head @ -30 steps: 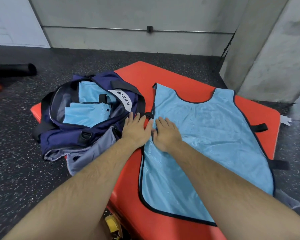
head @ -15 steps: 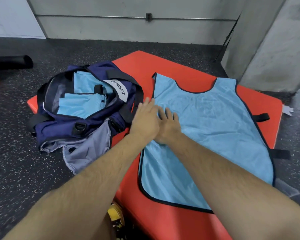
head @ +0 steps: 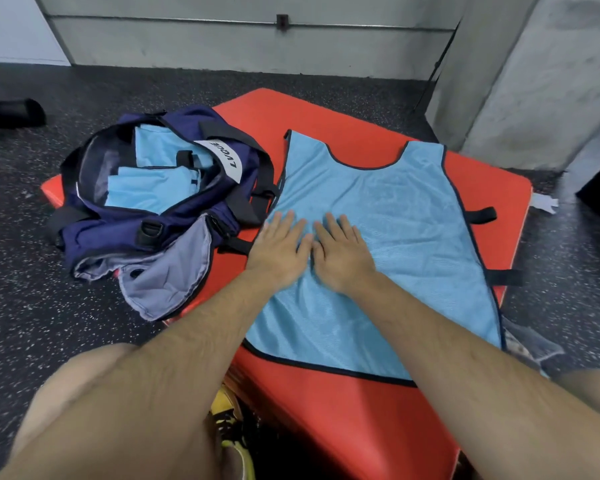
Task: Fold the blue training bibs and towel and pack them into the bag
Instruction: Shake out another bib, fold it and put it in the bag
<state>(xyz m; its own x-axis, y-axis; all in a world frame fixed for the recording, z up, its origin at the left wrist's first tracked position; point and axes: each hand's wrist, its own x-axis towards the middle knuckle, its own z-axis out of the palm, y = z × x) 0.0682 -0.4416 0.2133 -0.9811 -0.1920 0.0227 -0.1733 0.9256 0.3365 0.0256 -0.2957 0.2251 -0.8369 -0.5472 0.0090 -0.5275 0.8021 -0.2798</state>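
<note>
A light blue training bib [head: 406,237] with dark trim lies spread flat on the orange mat [head: 347,417]. My left hand [head: 278,251] and my right hand [head: 342,252] press flat on the bib's left half, side by side, fingers straight and pointing away from me. To the left sits the open navy bag [head: 118,233], partly on the mat. Folded light blue cloth [head: 146,188] lies inside it. A grey flap of the bag [head: 167,275] hangs toward the floor.
The mat lies on a dark speckled floor [head: 32,323]. A grey concrete pillar [head: 534,81] stands at the back right and a wall [head: 239,39] runs behind. A black roll [head: 11,112] lies far left. My yellow shoe [head: 232,431] shows below the mat's edge.
Both hands slid right from the bib's left edge onto the bib; the left hand, which overlapped the right half a second ago, now lies flat beside it.
</note>
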